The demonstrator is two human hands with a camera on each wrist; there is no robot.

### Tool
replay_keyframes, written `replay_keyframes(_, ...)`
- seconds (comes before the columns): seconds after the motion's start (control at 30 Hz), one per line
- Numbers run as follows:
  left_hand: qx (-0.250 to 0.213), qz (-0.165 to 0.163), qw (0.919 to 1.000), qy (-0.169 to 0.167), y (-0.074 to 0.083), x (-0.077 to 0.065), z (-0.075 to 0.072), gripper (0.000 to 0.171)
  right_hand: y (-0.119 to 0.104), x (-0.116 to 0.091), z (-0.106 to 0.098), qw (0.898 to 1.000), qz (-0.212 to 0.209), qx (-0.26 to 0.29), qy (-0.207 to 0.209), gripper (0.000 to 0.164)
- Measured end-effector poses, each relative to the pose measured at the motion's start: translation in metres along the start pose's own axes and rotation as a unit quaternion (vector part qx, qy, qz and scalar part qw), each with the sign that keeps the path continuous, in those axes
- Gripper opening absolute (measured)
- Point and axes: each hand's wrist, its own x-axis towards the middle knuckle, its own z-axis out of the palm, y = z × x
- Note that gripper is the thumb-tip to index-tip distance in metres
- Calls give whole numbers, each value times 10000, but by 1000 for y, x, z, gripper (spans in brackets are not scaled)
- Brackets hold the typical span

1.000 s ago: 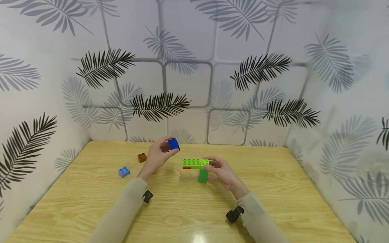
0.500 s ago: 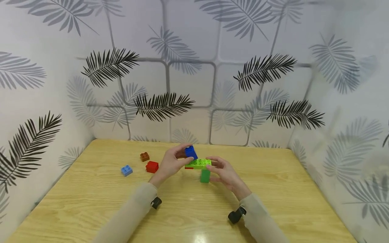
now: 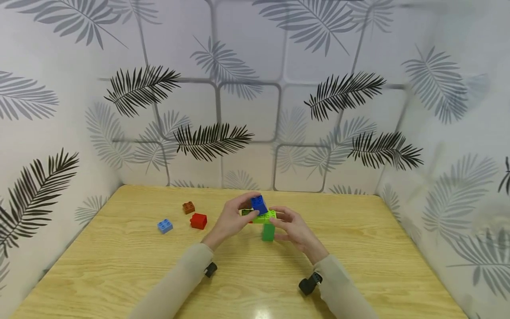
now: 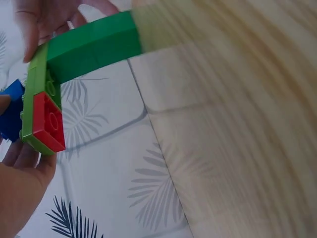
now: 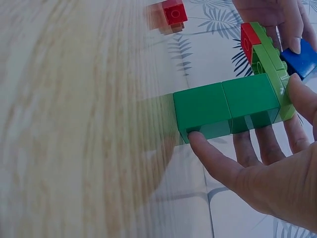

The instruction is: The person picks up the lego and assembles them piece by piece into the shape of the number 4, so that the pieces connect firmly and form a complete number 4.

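Observation:
My left hand (image 3: pixel 233 218) pinches a dark blue toy brick (image 3: pixel 259 204), tilted, over the top of a small structure. Two stacked green blocks (image 5: pixel 225 106) form its upright column, and lime green bricks (image 3: pixel 272 215) lie across the top, sticking out to the left. Under the overhanging end a red brick (image 4: pixel 48 124) is attached. Whether the blue brick touches the lime studs I cannot tell. My right hand (image 3: pixel 296 232) holds the structure from the right, thumb at the lime bricks and fingers along the green column.
Left of the structure, a red brick piece (image 3: pixel 198 221), a brown brick (image 3: pixel 188 207) and a light blue brick (image 3: pixel 165 226) lie on the wooden table (image 3: pixel 239 283). A leaf-patterned wall (image 3: pixel 247 110) stands behind the table.
My left hand has carried the blue brick rightward and down, from left of the structure to above its lime top. The right hand has stayed at the structure. The loose red piece has come into view.

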Motion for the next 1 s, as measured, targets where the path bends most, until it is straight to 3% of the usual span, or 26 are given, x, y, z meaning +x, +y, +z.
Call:
replay_keyframes(0.2,17,-266,9994,-220,-12,8,5,47,0,-1,2,9999,27,52,125,47)
replay_keyframes(0.47,21,-18,9979,-653,-12,11,9,46,3,-1,4,9999,-26,81,125,51)
replay_keyframes(0.8,242,-138,9966,-777,-7,14,9,46,1,0,0,9999,-66,143,-58,53)
replay_keyframes(1.0,433,-35,9953,-865,-8,15,12,46,2,2,-5,9993,-56,296,-229,55)
